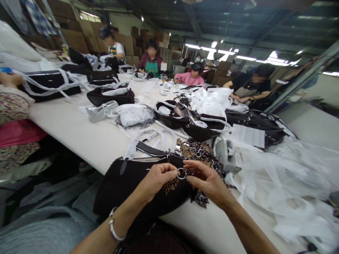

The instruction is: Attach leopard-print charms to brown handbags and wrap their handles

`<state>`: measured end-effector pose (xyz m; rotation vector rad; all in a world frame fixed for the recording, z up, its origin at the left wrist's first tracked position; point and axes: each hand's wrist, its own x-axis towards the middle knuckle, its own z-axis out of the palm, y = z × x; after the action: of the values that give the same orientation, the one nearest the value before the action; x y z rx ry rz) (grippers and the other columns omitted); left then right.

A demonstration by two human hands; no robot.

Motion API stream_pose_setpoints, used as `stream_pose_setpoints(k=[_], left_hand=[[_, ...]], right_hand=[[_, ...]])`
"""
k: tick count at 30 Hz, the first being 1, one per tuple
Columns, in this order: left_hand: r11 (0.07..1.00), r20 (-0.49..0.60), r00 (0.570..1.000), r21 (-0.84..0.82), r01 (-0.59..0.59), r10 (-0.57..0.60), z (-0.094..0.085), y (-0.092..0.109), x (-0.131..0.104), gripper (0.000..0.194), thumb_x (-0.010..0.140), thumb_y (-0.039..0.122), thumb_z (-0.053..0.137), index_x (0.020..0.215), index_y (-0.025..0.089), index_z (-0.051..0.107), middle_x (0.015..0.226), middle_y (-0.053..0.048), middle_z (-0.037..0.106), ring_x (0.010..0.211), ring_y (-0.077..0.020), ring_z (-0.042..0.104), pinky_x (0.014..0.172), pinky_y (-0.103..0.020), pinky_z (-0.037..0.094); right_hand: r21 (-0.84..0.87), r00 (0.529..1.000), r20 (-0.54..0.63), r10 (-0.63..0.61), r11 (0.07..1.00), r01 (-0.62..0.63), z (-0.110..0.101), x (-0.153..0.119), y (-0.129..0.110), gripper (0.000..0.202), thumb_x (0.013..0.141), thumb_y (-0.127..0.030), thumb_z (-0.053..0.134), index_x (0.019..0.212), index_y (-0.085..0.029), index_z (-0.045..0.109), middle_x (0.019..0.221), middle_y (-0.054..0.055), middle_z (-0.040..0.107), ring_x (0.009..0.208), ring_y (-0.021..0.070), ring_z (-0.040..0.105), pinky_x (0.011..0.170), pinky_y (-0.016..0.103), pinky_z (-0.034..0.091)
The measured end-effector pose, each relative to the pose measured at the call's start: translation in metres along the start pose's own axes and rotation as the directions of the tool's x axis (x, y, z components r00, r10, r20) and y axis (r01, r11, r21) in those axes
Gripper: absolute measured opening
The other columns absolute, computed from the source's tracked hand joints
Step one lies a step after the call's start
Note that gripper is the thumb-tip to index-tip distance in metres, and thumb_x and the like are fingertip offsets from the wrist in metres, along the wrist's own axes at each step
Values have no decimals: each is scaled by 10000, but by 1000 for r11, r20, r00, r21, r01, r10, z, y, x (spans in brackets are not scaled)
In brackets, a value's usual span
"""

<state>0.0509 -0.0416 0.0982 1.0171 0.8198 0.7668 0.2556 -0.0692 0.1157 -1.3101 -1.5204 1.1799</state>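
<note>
A silver key ring (182,179) is held up over a black handbag (119,192). My left hand (155,180) pinches the ring's left side between thumb and finger. A leopard-print charm (170,186) hangs below these fingertips, in front of the bag. From the right, my right hand (210,180) closes thumb and fingers around the ring's other side, where a small dark fitting partly shows. White wrapping covers the bag's handle (129,150). Right behind the bag spreads a heap of leopard-print charms (203,151) with rings, some of them spilling down past my right hand.
A grey tape dispenser (224,155) stands right of the charms. Farther back lie a plastic-wrapped bundle (136,116), several black bags (112,96) and a stack of black straps (254,123). Clear plastic sheeting (286,173) covers the right side. Several co-workers sit around the table (71,120).
</note>
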Motion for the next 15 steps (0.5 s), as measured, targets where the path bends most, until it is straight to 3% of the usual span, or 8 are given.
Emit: stream_pose_setpoints(k=[4,9,12,15], left_hand=[[979,96,991,-176,105,-89,5,-5,3,304,735,407,750,758,135,614,653,9,604,537,-97,549,566,-231,454],[962,169,973,-198,190,-158,10,-11,4,319,755,441,718,773,151,585,622,24,563,503,-97,500,511,-242,461],[992,93,991,-83,100,-92,11,-11,3,292,797,429,683,849,154,599,715,5,605,608,-118,557,610,-254,476],[979,37,995,183,-94,88,13,-11,2,218,830,348,655,948,165,635,831,-8,650,761,-145,592,738,-257,460]], right_hand=[[-288,940,-21,-341,902,321,1,-2,3,205,822,-287,697,1016,-306,757,1036,61,695,979,228,639,889,380,516],[-364,908,66,-413,838,408,1,-6,10,252,874,-276,637,1096,-336,741,1044,47,721,937,207,674,854,338,544],[-307,921,-67,-384,886,347,4,-6,13,176,871,-293,651,999,-305,770,989,51,733,920,214,670,858,344,528],[-83,958,-252,-134,990,117,10,-3,16,196,861,-402,658,902,-253,779,952,64,739,935,236,655,889,373,495]])
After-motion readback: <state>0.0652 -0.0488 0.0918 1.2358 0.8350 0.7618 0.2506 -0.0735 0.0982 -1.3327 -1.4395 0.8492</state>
